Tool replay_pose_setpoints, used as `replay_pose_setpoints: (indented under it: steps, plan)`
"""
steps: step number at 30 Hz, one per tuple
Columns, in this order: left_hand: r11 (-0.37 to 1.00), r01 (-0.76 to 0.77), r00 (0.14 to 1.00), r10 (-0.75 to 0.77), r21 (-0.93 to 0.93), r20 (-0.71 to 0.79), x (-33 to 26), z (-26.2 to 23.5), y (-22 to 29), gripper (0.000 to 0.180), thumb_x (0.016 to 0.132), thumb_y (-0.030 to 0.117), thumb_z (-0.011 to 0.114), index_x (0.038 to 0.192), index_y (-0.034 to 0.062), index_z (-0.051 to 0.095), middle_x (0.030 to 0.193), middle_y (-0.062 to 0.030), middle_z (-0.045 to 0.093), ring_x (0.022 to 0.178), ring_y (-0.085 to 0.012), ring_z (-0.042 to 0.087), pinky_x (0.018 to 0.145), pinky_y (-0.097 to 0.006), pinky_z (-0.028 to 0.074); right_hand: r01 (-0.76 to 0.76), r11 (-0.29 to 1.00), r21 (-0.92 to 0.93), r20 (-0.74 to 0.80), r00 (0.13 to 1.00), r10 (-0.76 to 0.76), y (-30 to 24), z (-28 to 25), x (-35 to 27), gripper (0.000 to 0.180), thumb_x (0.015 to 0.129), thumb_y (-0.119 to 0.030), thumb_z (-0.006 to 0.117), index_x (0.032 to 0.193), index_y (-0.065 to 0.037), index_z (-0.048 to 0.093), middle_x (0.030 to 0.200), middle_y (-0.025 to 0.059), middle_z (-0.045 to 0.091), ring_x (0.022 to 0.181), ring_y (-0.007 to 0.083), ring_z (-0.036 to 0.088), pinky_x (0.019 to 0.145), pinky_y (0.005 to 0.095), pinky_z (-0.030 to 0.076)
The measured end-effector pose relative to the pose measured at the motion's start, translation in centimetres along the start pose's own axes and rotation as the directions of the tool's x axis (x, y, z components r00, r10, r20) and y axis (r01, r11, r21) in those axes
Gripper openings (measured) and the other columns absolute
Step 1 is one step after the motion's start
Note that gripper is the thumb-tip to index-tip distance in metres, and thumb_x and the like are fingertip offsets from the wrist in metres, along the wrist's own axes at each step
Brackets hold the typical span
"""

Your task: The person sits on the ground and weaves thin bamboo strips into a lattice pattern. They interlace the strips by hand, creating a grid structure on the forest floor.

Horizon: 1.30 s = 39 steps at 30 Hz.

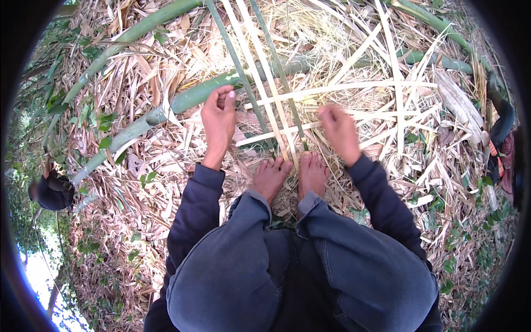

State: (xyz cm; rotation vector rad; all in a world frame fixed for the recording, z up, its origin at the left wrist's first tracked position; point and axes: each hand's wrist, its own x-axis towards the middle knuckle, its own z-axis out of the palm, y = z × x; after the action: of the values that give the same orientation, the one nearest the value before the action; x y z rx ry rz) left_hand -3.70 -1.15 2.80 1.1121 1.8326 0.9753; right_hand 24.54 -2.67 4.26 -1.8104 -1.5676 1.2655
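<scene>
Two pale bamboo strips and two green ones run lengthwise toward my bare feet, their near ends at my toes. A pale strip crosses them, and a second pale crosspiece lies nearer my feet. My left hand hovers left of the strips with its fingers curled in, and nothing shows in them. To the right of the strips is my right hand, slightly blurred, its fingers bent together near the end of the nearer crosspiece. Whatever it may hold is hidden.
Behind the strips lies a thick green bamboo pole. Thin shavings and loose strips are scattered ahead and to the right. Dry leaves cover the ground. A weathered log rests at right. Partial figures of other people appear at both rims.
</scene>
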Motion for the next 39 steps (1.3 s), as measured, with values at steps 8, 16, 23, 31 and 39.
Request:
replay_pose_setpoints:
  steps: [8,16,23,31,39]
  plan:
    - [0.726,-0.56,0.824,0.538,0.398,0.177,4.8,3.3,5.8,0.021,0.088,0.012,0.068,0.108,0.0086,0.069,0.099,-0.0064,0.066,0.091,-0.0212,0.058,0.084,-0.033,0.044,0.086,0.928,-0.363,0.164,0.986,-0.028,0.4,4.6,-3.0,0.026,0.094,-0.026,0.061,0.092,0.0,0.057,0.069,0.0219,0.065,0.068,0.0397,0.065,0.064,0.0489,0.051]
    - [0.272,-0.797,0.596,0.497,0.539,0.631,7.1,5.5,5.0,0.03,0.084,0.024,0.073,0.114,0.0194,0.069,0.129,-0.0037,0.058,0.136,-0.0264,0.041,0.106,-0.053,0.024,0.065,0.938,-0.339,0.206,0.978,0.006,0.6,4.5,-2.7,0.024,0.092,-0.022,0.059,0.09,0.002,0.06,0.067,0.0245,0.063,0.066,0.043,0.063,0.065,0.0514,0.049]
    - [0.322,-0.79,0.609,0.502,0.521,0.614,7.3,5.5,4.5,0.03,0.081,0.024,0.075,0.111,0.0188,0.07,0.132,-0.0034,0.057,0.136,-0.0263,0.042,0.108,-0.054,0.023,0.091,0.95,-0.299,0.2,0.979,-0.03,1.4,4.7,-2.6,0.023,0.093,-0.021,0.058,0.091,0.002,0.06,0.067,0.0258,0.062,0.065,0.0444,0.062,0.063,0.052,0.049]
    - [0.326,-0.785,0.615,0.51,0.526,0.602,7.4,5.8,4.1,0.03,0.082,0.024,0.075,0.111,0.0193,0.07,0.133,-0.0029,0.057,0.137,-0.0261,0.042,0.107,-0.053,0.024,0.115,0.959,-0.259,0.217,0.974,-0.058,1.3,4.4,-2.4,0.024,0.092,-0.021,0.059,0.088,0.003,0.061,0.067,0.0268,0.061,0.066,0.0447,0.063,0.063,0.0511,0.05]
    - [0.325,-0.778,0.625,0.485,0.538,0.612,7.3,5.5,4.2,0.03,0.083,0.026,0.075,0.112,0.0201,0.07,0.135,-0.0033,0.056,0.136,-0.0252,0.042,0.107,-0.054,0.024,0.113,0.965,-0.239,0.278,0.96,-0.044,0.6,6.4,-2.4,0.025,0.091,-0.022,0.058,0.089,0.003,0.061,0.069,0.0259,0.063,0.069,0.0441,0.063,0.068,0.0512,0.051]
